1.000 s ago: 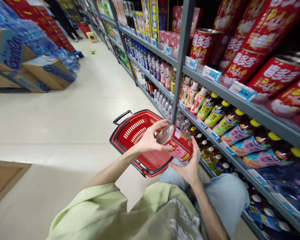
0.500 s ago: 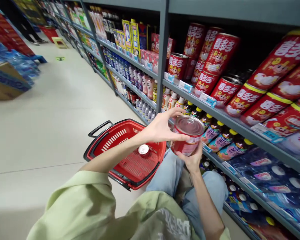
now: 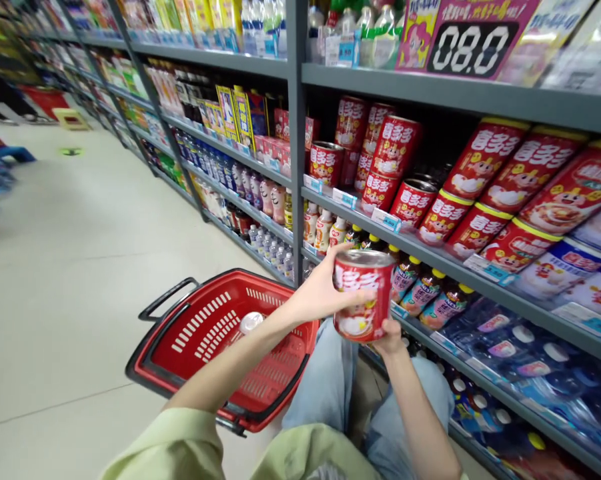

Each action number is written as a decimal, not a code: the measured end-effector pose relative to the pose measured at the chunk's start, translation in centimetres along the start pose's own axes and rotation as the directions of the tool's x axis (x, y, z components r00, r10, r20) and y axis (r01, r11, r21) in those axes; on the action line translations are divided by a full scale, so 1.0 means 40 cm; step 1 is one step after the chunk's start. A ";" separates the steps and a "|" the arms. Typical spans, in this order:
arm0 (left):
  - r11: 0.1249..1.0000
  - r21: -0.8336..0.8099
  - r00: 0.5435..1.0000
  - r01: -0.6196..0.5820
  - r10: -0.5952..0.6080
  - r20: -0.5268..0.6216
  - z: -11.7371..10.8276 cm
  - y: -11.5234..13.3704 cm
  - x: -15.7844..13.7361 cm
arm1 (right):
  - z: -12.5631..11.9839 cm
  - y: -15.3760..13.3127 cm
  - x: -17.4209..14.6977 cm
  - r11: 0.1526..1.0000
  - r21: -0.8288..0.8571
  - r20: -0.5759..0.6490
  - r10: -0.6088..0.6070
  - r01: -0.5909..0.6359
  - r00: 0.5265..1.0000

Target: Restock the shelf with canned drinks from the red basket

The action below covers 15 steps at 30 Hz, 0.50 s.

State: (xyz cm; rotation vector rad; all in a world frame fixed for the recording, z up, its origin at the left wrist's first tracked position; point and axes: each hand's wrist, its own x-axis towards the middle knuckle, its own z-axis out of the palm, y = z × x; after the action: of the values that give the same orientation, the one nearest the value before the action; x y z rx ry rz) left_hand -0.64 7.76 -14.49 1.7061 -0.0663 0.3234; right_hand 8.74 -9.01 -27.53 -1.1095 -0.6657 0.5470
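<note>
Since half a second ago the can [image 3: 363,295] has turned upright and risen, so its red label now faces the camera instead of its silver lid. Both hands grasp it. Left hand [image 3: 323,293] wraps the can's left side, thumb across the label front and fingers at the top rim. Right hand [image 3: 389,339] cups the can from beneath, though the can hides most of its fingers, so that grip appears closed around the base. Held in the air, the can sits just in front of the grey shelf [image 3: 460,267], level with the row of small bottles [image 3: 425,288]. Matching red cans [image 3: 395,150] lie stacked on the shelf above and right of the can. Down and left of the can, a red basket [image 3: 180,373] rests on the floor, with a small round lid-like object [image 3: 251,322] inside.
</note>
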 end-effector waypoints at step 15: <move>0.934 0.218 0.786 -0.282 0.355 -0.506 -0.117 -0.004 0.043 | -0.026 0.000 -0.075 0.977 -0.189 -0.121 -0.127 0.103 0.984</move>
State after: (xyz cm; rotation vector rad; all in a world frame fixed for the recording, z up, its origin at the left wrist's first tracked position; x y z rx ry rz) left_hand 0.24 12.62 -13.63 1.6717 0.0861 1.0801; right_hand 7.43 -11.76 -28.46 -1.2580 -0.6685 0.3140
